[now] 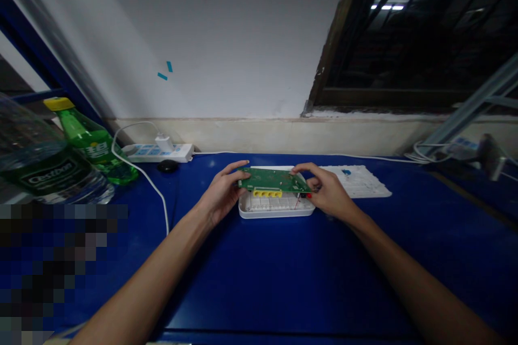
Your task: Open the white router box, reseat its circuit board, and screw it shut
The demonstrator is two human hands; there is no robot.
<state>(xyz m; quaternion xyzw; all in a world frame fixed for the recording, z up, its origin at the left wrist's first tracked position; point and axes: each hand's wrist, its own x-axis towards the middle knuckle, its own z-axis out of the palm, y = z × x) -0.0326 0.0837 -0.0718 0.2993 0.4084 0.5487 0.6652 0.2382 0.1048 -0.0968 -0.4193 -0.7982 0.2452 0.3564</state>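
A green circuit board (271,179) is held tilted between both hands, above an open white plastic housing (277,214). My left hand (222,193) grips the board's left end between thumb and fingers. At the right end, my right hand (327,188) pinches the board with thumb and index finger. A yellow part with a row of holes (267,193) shows under the board's front edge. Something small and red (308,195) sits beside my right fingers, near thin wires. The board hides the back of the housing.
Behind my right hand lies a white panel (366,182). A power strip (178,152) with a plugged-in charger, a black mouse-like object (167,166), a white cable (162,197), a green bottle (95,143) and a large clear bottle (52,170) stand at the left.
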